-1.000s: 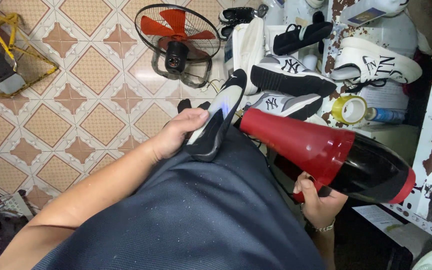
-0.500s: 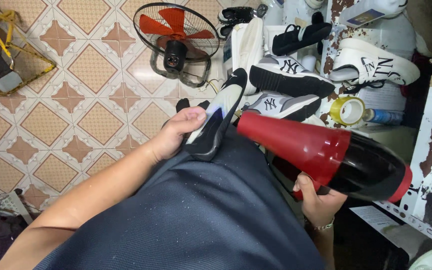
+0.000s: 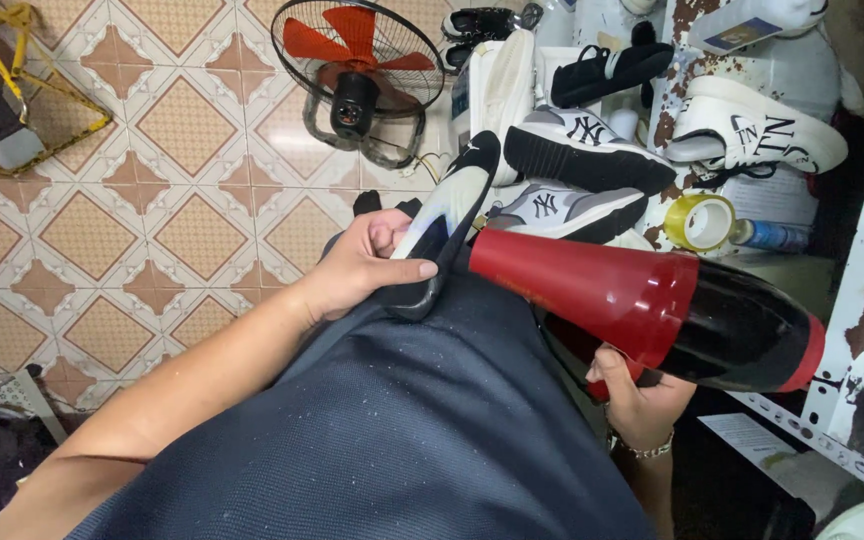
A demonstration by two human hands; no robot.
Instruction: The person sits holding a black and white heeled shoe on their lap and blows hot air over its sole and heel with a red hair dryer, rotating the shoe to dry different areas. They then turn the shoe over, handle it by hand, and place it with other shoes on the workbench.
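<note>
I see the shoe (image 3: 447, 225) resting sole-up on my lap, toe pointing away, with my left hand (image 3: 362, 265) wrapped round its heel end, fingers closed firmly on it. My right hand (image 3: 637, 395) is clamped shut on the handle of the hair dryer (image 3: 642, 305), whose red nozzle sits just beside the shoe's side, almost touching.

My worry is heat: with the nozzle this close, I judge the sole edge or any glue could soften or scorch, and my left thumb lies near the airflow. The shoe is only propped on the dark cloth of my lap (image 3: 402, 430), so a loose grip could let it roll off toward the tiled floor (image 3: 152, 200).

Further out, grey sneakers (image 3: 572, 150) and a white sneaker (image 3: 762, 125) are piled right behind the shoe, crowding any forward move. A roll of yellow tape (image 3: 697, 220) lies beside them, and a floor fan (image 3: 357, 65) stands beyond on the tiles.
</note>
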